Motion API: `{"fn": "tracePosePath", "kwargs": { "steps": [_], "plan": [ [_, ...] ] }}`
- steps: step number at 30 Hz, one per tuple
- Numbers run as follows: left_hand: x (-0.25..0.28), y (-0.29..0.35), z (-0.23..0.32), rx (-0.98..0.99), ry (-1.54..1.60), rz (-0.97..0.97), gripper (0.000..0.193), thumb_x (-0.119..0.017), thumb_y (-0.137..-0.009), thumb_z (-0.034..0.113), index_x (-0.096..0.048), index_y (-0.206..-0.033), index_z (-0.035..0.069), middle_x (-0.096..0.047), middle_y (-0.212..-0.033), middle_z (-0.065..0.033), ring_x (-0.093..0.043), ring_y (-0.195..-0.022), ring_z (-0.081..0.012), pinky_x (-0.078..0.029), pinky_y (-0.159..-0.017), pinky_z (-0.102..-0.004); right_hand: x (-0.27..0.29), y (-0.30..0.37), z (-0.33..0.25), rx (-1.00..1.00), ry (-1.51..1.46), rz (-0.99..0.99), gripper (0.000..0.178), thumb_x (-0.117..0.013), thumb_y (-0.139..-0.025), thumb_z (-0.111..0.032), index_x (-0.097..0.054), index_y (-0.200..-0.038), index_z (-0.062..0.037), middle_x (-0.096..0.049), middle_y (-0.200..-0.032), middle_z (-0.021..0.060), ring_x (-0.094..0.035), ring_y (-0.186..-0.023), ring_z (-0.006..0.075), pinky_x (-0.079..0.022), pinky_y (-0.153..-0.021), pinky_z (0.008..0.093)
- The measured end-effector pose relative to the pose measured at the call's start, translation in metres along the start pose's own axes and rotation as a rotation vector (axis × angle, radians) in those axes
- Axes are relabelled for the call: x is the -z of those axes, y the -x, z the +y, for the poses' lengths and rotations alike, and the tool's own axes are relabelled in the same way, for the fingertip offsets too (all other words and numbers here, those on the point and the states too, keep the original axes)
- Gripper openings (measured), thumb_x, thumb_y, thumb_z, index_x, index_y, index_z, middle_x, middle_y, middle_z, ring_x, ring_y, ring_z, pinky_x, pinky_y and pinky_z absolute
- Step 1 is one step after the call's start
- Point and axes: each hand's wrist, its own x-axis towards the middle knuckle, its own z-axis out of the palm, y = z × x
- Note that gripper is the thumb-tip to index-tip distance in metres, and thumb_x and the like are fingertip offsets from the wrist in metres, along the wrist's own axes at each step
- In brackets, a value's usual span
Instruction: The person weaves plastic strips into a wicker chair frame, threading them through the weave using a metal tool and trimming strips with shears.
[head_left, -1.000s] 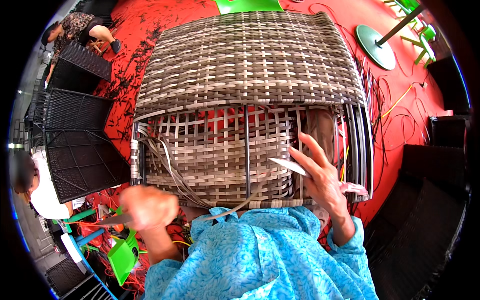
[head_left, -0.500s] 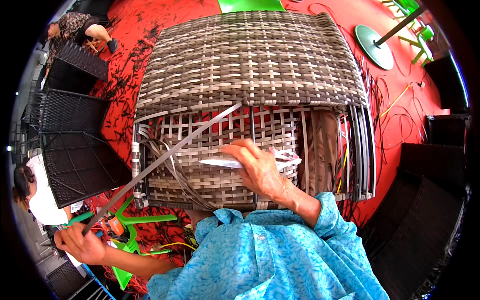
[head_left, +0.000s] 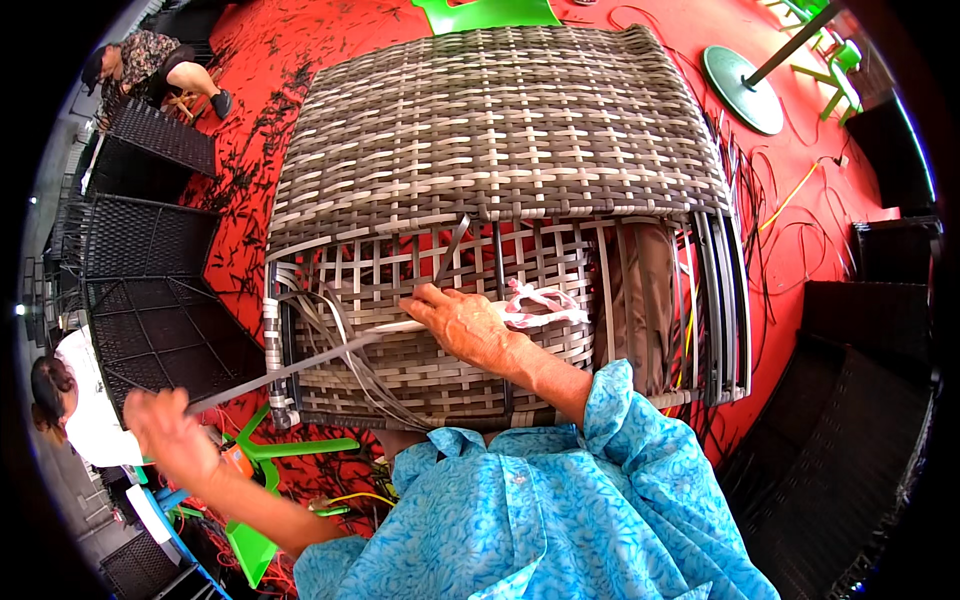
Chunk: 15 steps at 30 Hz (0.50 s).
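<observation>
A large grey-brown wicker furniture piece (head_left: pixel 500 130) lies in front of me, its upper part closely woven and its lower part an open lattice. My right hand (head_left: pixel 465 325) is closed over the lattice, gripping a pale pointed tool with a pink-and-white wrapped loop handle (head_left: pixel 545 305). A flat grey wicker strip (head_left: pixel 290 368) runs from the weave's edge down to the right hand, bends there, and stretches on to my left hand (head_left: pixel 175 435). Motion smears the left hand, out beyond the piece's left side; the strip meets its fingers. The right fingertips partly hide the strip.
Loose strips (head_left: pixel 365 370) hang over the lattice's left side. Black wicker pieces (head_left: pixel 150 330) stand at left, with more dark pieces (head_left: pixel 850 400) at right. Two other people sit at far left. A green stool (head_left: pixel 300 447) and black scraps lie on the red floor.
My right hand has moved left onto the strip, which now bends there instead of running straight. My left hand has risen slightly and moved right. The tool's pale blade is now mostly covered.
</observation>
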Motion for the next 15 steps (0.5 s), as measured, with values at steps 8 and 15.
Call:
{"fn": "tracePosePath", "kwargs": {
  "steps": [8, 15],
  "plan": [
    [-0.188, -0.003, -0.174, 0.262, -0.347, -0.549, 0.011, -0.052, -0.090, 0.011, -0.055, -0.099, 0.005, -0.059, -0.080, -0.0029, -0.050, -0.057, -0.0045, -0.043, -0.051, -0.0183, -0.012, 0.006, 0.010, 0.036, 0.247, -0.063, 0.022, -0.048, -0.080, -0.014, -0.056, -0.098, -0.0062, -0.048, -0.098, 0.0089, -0.055, -0.086, 0.0240, -0.050, -0.068, 0.0365],
    [-0.266, 0.026, -0.241, -0.065, -0.838, -0.799, 0.028, -0.071, -0.072, 0.016, -0.053, -0.091, 0.005, -0.052, -0.071, -0.0048, -0.049, -0.058, -0.0136, -0.042, -0.054, -0.0276, -0.007, 0.013, 0.020, 0.044, 0.289, -0.193, 0.039, -0.051, -0.078, -0.014, -0.048, -0.115, -0.0038, -0.046, -0.110, 0.0114, -0.052, -0.088, 0.0261, -0.048, -0.066, 0.0374]
  ]
}}
